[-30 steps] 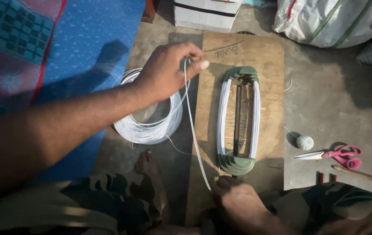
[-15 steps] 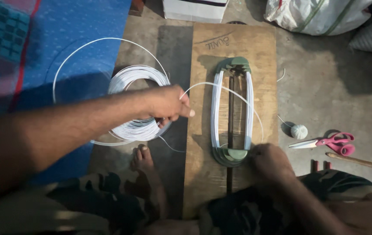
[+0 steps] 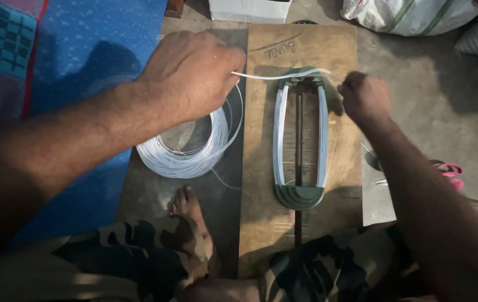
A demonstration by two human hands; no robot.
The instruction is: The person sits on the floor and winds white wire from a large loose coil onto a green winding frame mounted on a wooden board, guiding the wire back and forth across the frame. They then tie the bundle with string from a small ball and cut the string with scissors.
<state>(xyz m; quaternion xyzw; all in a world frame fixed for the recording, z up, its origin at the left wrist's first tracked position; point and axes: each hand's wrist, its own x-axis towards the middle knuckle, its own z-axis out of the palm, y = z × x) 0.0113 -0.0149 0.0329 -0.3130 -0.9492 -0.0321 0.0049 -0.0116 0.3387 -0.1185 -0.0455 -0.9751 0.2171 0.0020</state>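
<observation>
On the wooden board (image 3: pixel 261 168) in the middle of the floor sits a green winding former (image 3: pixel 299 134), long axis running near-to-far, w/ white wire (image 3: pixel 279 137) already lapped in several turns up both sides. Left hand (image 3: pixel 191 72) is closed, pinching the wire strand just left of the former's far end; the strand runs taut across to the far curved end, so the pull looks meant to keep the turn tight against the former. Right hand (image 3: pixel 364 98) is closed in a fist at the far right corner of the former, touching it; prob. steadying it or guiding the wire round, can't tell which. Loose wire coil (image 3: pixel 186 154) lies flat on the floor left of the board, under the left wrist, feeding the strand. Bare foot (image 3: pixel 188 215) rests near the coil's near edge. Pink-handled scissors (image 3: pixel 445 170) lie right of the board, partly hidden by the right forearm. Blue cloth (image 3: pixel 82 50) far left; white sack (image 3: pixel 412 14) far right.
</observation>
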